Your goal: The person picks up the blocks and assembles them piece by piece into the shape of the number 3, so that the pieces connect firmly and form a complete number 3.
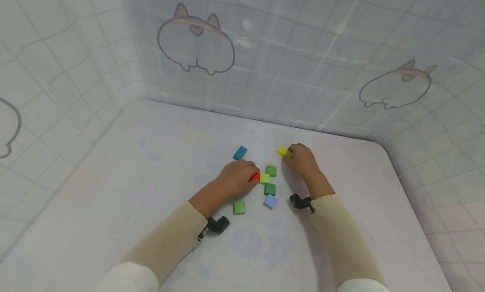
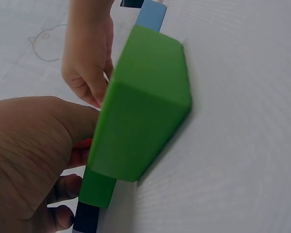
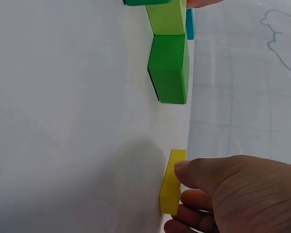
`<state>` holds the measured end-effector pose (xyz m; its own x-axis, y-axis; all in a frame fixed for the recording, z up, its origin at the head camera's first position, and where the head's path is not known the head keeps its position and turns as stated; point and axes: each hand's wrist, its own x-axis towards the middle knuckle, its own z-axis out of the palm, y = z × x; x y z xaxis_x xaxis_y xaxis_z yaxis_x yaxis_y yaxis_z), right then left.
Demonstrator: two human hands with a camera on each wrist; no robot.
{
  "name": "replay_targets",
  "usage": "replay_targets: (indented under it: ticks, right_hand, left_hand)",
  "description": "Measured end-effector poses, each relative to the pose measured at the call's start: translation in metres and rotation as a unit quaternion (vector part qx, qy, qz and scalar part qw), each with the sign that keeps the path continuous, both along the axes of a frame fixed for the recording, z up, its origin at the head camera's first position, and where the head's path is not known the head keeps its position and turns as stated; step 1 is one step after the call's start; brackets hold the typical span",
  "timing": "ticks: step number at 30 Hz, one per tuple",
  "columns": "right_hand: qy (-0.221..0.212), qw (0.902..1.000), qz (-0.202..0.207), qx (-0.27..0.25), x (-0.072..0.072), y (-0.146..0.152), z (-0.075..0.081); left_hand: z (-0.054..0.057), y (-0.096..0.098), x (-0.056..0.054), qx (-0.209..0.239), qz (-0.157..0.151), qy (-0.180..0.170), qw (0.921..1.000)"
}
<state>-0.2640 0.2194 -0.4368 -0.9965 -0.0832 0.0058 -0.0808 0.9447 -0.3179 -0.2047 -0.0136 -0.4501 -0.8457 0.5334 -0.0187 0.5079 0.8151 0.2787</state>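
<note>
Where blocks lie, surface pale; grid-patterned wall behind.

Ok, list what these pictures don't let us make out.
Head view: part of the red block, covered by the left hand.
Head view: one end of the yellow block, behind the right hand.
Right wrist view: most of the dark green block, cut off by the top edge.
Right wrist view: most of the teal block, behind the lime block.
</note>
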Motion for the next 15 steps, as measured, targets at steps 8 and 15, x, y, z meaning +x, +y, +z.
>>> replay_targets:
  ticks: [8,15]
  right_hand:
    - [-0.013,0.9999,-0.005,0.009,-0.0041,-0.0077,0.0035]
    - [-0.047,0.9988,-0.009,0.011,-0.0048,-0.0098,0.0069]
  left_hand:
    - [0.0023,0.0001,0.0015,0.01,-0.004,-0.007,0.9999]
    - [-0.0007,-0.0008,0.0006,0.01,-0.003,-0.002,0.9999]
